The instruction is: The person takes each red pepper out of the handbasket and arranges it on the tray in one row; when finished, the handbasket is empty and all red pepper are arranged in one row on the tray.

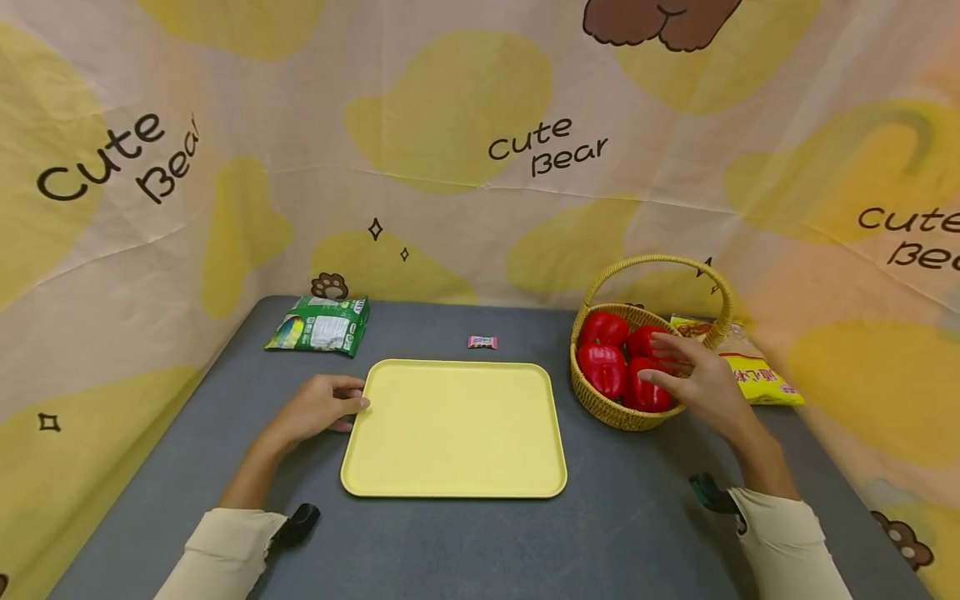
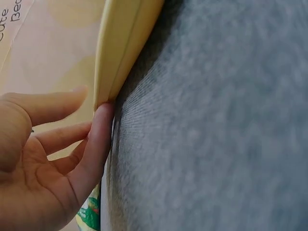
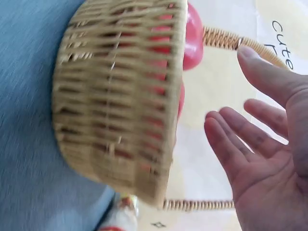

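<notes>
Yellow tray (image 1: 453, 429) lies approx. mid-bench (image 1: 465, 546); L hand (image 1: 318, 408), fingers extended, touches its L rim. R hand (image 1: 697, 379), fingers apart, hovers over wicker basket (image 1: 615, 417) w/ red peppers (image 1: 602, 371), R of tray. Rear: green pkt. (image 1: 318, 325) (L), pink sweet (image 1: 482, 342) (ctr.), yellow pkt. (image 1: 761, 383) (R).

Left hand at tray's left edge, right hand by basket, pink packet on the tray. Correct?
Not quite: the pink packet lies on the table beyond the tray, as the head view shows. Left hand at the tray's left edge and right hand by the basket are correct.
</notes>
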{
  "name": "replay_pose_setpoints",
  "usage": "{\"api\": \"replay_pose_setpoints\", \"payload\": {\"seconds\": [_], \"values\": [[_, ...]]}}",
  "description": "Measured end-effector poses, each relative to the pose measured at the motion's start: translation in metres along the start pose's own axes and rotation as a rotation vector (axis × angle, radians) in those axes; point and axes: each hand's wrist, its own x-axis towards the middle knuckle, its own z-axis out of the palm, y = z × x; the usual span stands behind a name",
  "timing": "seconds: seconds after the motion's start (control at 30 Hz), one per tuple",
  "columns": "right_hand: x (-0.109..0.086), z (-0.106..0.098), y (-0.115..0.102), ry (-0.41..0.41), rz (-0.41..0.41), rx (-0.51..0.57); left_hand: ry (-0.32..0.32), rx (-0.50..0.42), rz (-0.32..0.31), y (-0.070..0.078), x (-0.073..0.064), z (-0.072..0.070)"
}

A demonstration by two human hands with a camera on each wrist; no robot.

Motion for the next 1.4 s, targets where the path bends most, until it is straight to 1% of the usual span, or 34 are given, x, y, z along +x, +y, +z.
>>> {"api": "replay_pose_setpoints", "payload": {"seconds": [0.1, 0.27, 0.37, 0.5, 0.7, 0.9, 1.1, 1.4], "values": [[0.007, 0.004, -0.003, -0.068, 0.046, 0.026, 0.003, 0.003, -0.002, -0.002, 0.002, 0.001], [0.019, 0.009, -0.005, -0.130, 0.097, 0.023, -0.008, -0.017, -0.001, -0.003, 0.001, 0.000], [0.027, 0.011, -0.006, -0.168, 0.105, 0.029, -0.006, -0.025, -0.010, -0.003, 0.002, -0.001], [0.037, 0.011, -0.006, -0.222, 0.094, 0.033, -0.009, -0.026, -0.012, -0.002, 0.003, -0.001], [0.049, 0.008, -0.008, -0.298, 0.095, 0.047, -0.016, -0.027, -0.009, -0.003, 0.003, -0.001], [0.059, 0.006, -0.006, -0.367, 0.117, 0.076, -0.016, -0.031, -0.013, -0.004, 0.002, 0.000], [0.066, 0.006, -0.003, -0.405, 0.144, 0.057, -0.018, -0.033, -0.006, -0.004, 0.002, -0.001], [0.071, 0.010, -0.002, -0.400, 0.143, -0.022, -0.023, -0.039, -0.011, -0.001, -0.001, 0.000]]}}
